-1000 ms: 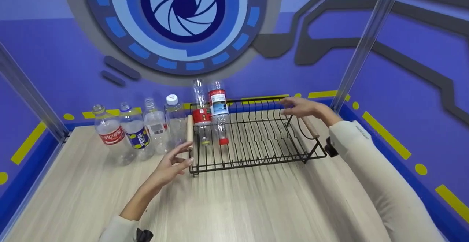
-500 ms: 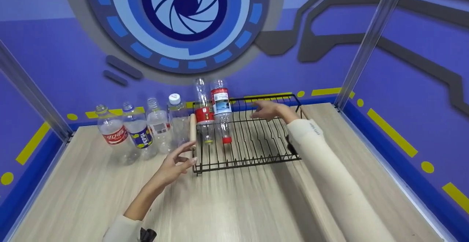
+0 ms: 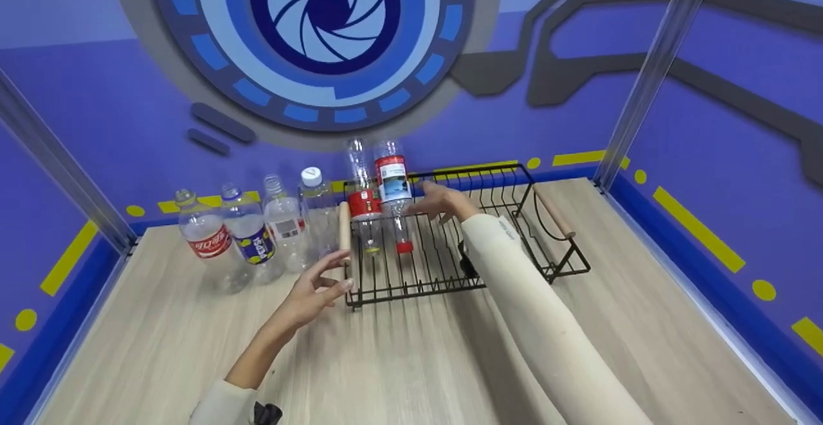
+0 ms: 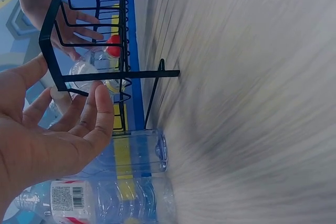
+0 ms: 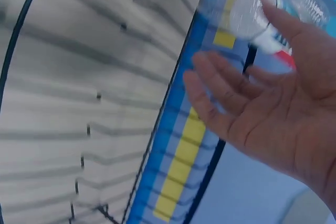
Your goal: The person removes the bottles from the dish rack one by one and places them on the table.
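My left hand [image 3: 315,293] is at the left end of a black wire dish rack [image 3: 450,283], with its fingers curved round the frame by the lower end of the wooden handle [image 3: 344,226]. In the left wrist view, the fingers [image 4: 100,114] lie at the frame's corner. My right hand [image 3: 443,201] reaches over the rack, fingers spread and nothing held. Its fingertips are right beside a clear plastic bottle with a red cap [image 3: 404,247], which leans cap down in the rack. Left of that bottle, another with a red label [image 3: 364,203] and yellow cap leans the same way.
Left of the rack, several bottles stand in a row on the wooden table [image 3: 386,361]: a red-labelled one [image 3: 210,245], a Pepsi bottle [image 3: 256,245], one with a barcode label [image 3: 286,229] and one with a white cap [image 3: 312,177]. Purple walls stand close behind and beside.
My right hand has moved left from the rack's right end, across the rack, to the red-capped bottle. My left hand keeps its place at the rack's left end.
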Tool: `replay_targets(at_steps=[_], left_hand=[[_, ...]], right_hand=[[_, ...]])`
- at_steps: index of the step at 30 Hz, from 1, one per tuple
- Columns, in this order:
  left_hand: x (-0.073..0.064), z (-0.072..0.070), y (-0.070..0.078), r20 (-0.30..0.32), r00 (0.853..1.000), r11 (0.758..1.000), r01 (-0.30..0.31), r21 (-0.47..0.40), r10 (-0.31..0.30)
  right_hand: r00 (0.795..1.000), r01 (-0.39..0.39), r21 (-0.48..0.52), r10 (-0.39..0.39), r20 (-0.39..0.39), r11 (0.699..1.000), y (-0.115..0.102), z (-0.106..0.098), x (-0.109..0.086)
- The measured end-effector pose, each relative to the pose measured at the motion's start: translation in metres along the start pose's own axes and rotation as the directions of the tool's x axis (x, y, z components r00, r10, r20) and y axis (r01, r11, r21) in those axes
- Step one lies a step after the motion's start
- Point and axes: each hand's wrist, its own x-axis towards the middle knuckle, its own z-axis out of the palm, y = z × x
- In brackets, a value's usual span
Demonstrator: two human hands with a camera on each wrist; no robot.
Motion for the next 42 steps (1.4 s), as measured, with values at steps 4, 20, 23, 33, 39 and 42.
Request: replay_targets(at_steps=[4, 20, 23, 33, 39, 42], left_hand=[[0.001, 0.002, -0.003, 0.015, 1.0, 1.0, -0.01, -0.012, 0.01], [0.002, 0.005, -0.005, 0.006, 1.0, 1.0, 0.002, -0.008, -0.002], [0.002, 0.005, -0.006, 0.012, 1.0, 1.0, -0.015, -0.003, 0.015], [0.001, 0.001, -0.004, 0.015, 1.0, 1.0, -0.018, -0.004, 0.019], [0.001, -0.002, -0.003, 0.01, 1.0, 1.0, -0.003, -0.007, 0.003], [0.003, -0.003, -0.002, 0.008, 1.0, 1.0, 0.011, 0.0, -0.011]], right_hand=[[0.998, -0.068, 0.049, 0.067, 0.008, 0.997, -0.003, 0.009, 0.001], [0.988, -0.101, 0.223, 0.124, -0.091, 0.969, -0.023, 0.027, 0.007], [0.987, -0.053, 0.326, 0.099, -0.126, 0.944, -0.021, 0.028, 0.009], [0.986, -0.029, 0.41, 0.093, -0.136, 0.912, -0.019, 0.024, 0.006], [0.984, 0.008, 0.412, 0.066, -0.164, 0.911, -0.021, 0.007, -0.005], [0.984, 0.021, 0.404, 0.054, -0.172, 0.914, -0.019, -0.003, -0.009]])
